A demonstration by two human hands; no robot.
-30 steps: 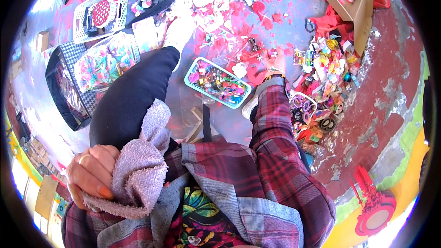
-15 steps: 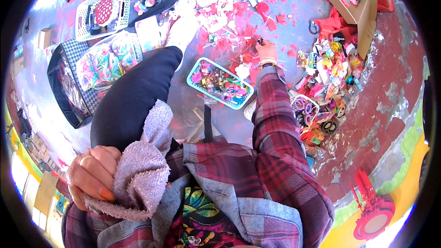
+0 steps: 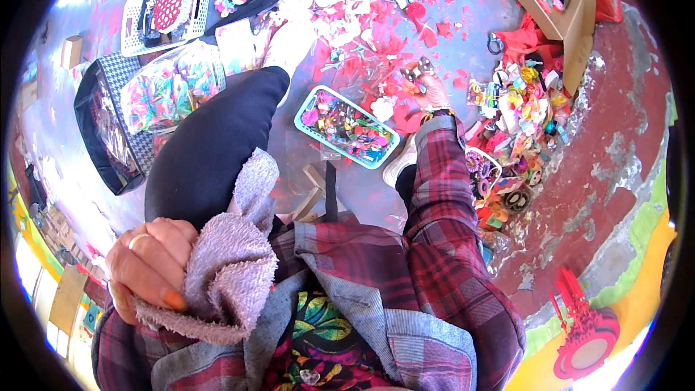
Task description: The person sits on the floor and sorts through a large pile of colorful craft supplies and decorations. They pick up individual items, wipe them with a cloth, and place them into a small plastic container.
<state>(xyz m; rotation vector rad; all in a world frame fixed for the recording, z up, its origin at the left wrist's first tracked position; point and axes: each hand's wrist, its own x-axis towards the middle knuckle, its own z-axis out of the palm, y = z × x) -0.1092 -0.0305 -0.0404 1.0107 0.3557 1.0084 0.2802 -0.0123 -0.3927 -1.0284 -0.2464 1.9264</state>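
At the lower left my left hand [image 3: 156,261] is closed round a bunched, pale purple terry cloth [image 3: 230,268], whose end drapes over my leg. My right hand [image 3: 432,93] reaches out over the littered floor. Its fingers hold a small dark item with pale spots [image 3: 417,70], perhaps a hair bow or clip; the exact kind is too small to tell. Left of that wrist stands a light blue basket [image 3: 347,128] filled with small colourful hair accessories. A white flower-like piece [image 3: 381,108] lies between the basket and my right hand.
To the right spreads a heap of colourful accessories [image 3: 517,116], below an open cardboard box [image 3: 575,36]. At the left are a white basket [image 3: 202,11], a clear bag of bright pieces [image 3: 174,87] and a black houndstooth box [image 3: 108,137]. Red scraps litter the floor ahead.
My right hand has shifted slightly right and turned, bringing the dark spotted item more into view above the fingers. My left hand still grips the cloth, nearly unmoved.
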